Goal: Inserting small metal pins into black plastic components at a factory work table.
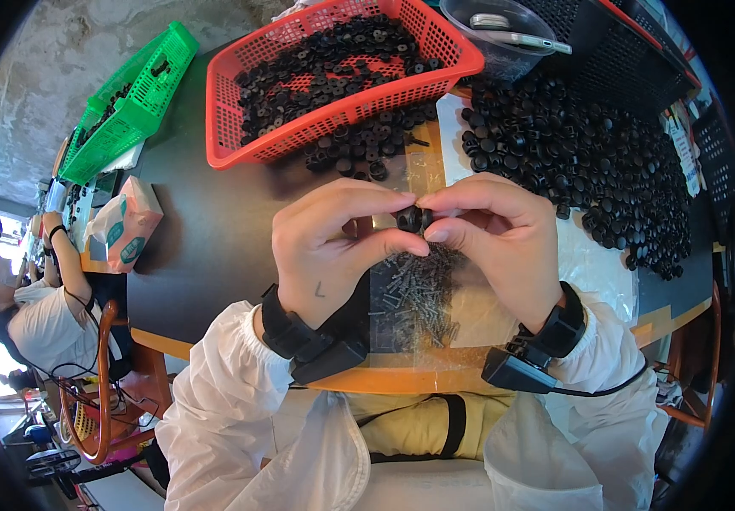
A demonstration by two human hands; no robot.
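Note:
Above the table, my left hand [329, 226] and my right hand [499, 243] meet with their thumbs and forefingers closed on a small round black plastic part [410, 219]. The left fingers grip its left side and the right fingertips press on its right edge. Anything smaller between the right fingertips is hidden. Just below the hands lies a loose heap of small metal screws [419, 294] on a clear plastic sheet. To the right spreads a big pile of black round knob-like parts [580, 153].
A red basket [346, 111] of black discs stands at the back, with loose black pieces [359, 149] along its front. Behind the pile are a clear tub [504, 60] and a black crate [606, 60]. A tissue pack [133, 223] and green basket [129, 119] are left, near another person [52, 328].

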